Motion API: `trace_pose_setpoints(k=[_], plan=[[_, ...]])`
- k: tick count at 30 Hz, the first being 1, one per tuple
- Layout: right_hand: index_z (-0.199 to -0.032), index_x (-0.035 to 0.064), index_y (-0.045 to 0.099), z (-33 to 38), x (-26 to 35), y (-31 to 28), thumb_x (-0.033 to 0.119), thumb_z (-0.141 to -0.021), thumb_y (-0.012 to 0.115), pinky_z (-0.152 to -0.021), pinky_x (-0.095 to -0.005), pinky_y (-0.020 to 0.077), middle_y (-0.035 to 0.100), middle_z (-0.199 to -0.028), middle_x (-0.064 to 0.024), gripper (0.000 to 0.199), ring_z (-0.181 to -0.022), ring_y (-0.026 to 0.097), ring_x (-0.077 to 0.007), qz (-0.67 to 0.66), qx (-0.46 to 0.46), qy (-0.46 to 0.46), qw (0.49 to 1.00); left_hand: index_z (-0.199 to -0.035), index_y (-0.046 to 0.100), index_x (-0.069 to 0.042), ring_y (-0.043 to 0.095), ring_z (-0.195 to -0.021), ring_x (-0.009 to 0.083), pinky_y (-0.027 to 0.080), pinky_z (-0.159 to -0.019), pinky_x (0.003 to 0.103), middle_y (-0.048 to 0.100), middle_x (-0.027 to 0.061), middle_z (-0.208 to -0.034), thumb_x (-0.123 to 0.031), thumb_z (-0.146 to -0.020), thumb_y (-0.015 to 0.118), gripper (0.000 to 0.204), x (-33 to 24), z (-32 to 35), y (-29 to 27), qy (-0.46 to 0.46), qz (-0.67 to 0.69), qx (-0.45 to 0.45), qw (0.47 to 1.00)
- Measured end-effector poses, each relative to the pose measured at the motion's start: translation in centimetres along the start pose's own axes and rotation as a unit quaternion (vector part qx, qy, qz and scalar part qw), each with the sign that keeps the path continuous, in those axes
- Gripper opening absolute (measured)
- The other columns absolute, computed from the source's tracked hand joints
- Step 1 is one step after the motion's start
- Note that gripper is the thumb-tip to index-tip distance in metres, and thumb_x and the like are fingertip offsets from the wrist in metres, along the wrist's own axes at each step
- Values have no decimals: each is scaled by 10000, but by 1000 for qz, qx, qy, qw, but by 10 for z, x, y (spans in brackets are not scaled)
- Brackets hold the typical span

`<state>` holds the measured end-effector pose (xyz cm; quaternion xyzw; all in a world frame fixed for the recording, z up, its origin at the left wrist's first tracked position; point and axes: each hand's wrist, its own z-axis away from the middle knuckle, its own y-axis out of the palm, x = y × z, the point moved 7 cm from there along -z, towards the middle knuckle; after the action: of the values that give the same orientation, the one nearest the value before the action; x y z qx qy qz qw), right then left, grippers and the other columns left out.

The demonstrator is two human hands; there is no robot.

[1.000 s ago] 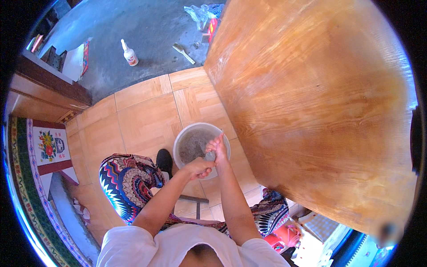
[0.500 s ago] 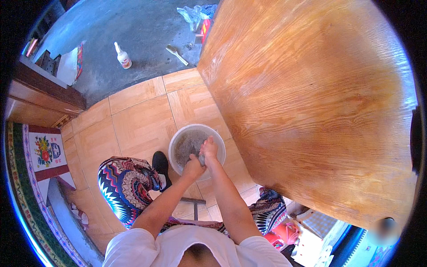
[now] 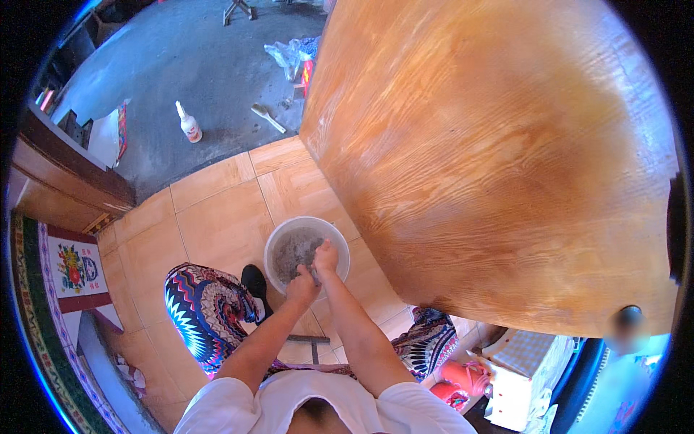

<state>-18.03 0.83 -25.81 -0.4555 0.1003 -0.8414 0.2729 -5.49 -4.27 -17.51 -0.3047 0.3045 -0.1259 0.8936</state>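
Observation:
A white bucket (image 3: pixel 272 254) with murky grey water (image 3: pixel 293 249) stands on the tiles in front of me. Over its near right side, my left hand (image 3: pixel 302 286) and my right hand (image 3: pixel 326 257) are closed close together. Between them shows a bit of grey cloth (image 3: pixel 315 274), mostly hidden by the fingers. My right hand is the farther one, near the bucket's right rim; the left lies by the near rim.
A wooden door (image 3: pixel 463 159) rises close on the right. Beyond the tiles, a white spray bottle (image 3: pixel 189 124) and a brush (image 3: pixel 268 118) rest on the dark floor. A T-shaped handle (image 3: pixel 312 340) lies near my feet. Red items (image 3: pixel 466 376) sit at lower right.
The view has shifted, so the bucket and floor things appear lower and further left. Both hands stay closed over the bucket, and less of the grey cloth shows between them.

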Motion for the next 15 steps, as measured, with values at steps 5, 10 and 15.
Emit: trace_pose_setpoints(k=[5, 10, 15], plan=[[-1117, 26, 573, 31, 16, -25, 482, -943, 589, -662, -458, 549, 663, -873, -92, 488, -721, 657, -245, -249, 164, 115, 948, -1186, 455, 11, 650, -1018, 407, 523, -862, 503, 623, 267, -1107, -448, -796, 724, 660, -26, 13, -29, 82, -60, -37, 994], [-1294, 90, 429, 91, 45, -63, 340, -846, 774, -752, -435, 564, 620, -1076, -81, 618, -917, 655, -246, -225, 223, 141, 938, -1119, 632, 22, 644, -1005, 404, 522, -877, 475, 623, 273, -1091, -555, -806, 688, 659, -51, 24, -70, 180, -139, -13, 974], [-1409, 150, 392, 110, 68, -80, 188, -881, 734, -907, -417, 530, 579, -1255, -91, 630, -1113, 596, -214, -350, 342, 42, 871, -1111, 621, 24, 632, -1016, 407, 503, -877, 468, 641, 249, -1082, -474, -840, 666, 569, -70, 33, -100, 340, -189, 70, 919]])
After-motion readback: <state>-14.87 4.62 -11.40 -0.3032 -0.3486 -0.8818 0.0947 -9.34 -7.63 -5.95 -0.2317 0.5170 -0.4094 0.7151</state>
